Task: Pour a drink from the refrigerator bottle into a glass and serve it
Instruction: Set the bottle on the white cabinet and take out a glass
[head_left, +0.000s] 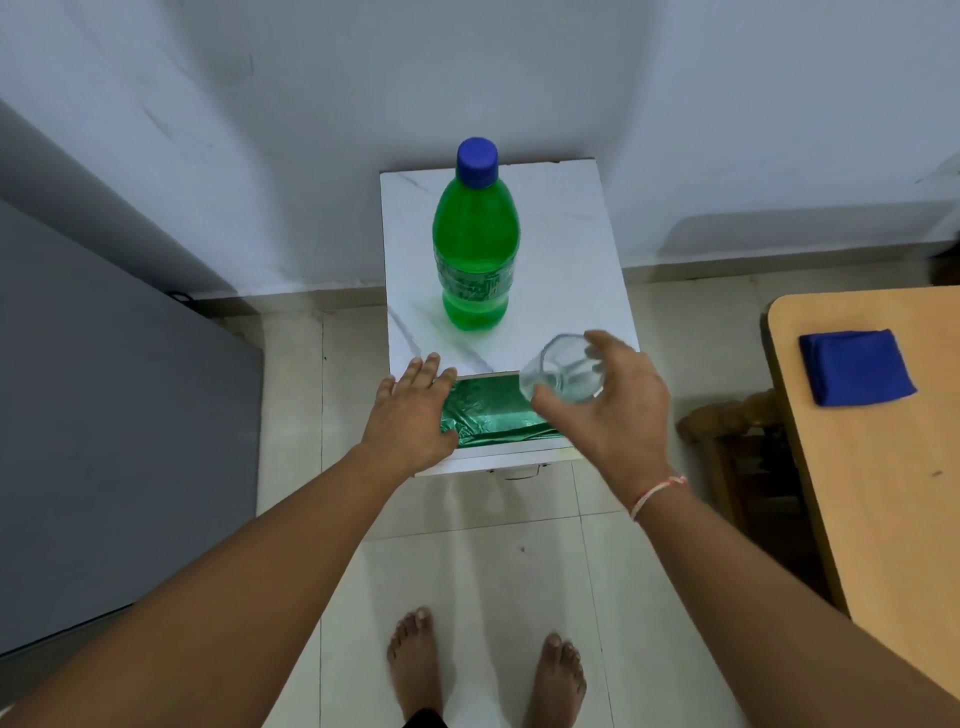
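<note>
so the green bottle (475, 244) stands upright, cap on, on the little white cabinet (571, 234) just beyond the right hand (608, 400), which grips the tilted glass (563, 374) over the open drawer (493, 415), while the flat, empty left hand (413, 410) sits about as near.

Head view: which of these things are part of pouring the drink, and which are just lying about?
Part of the job:
green bottle, blue cap on
empty glass, held by the right hand
left hand, on the open drawer
white cabinet

Lying about:
blue cloth
wooden table
</note>
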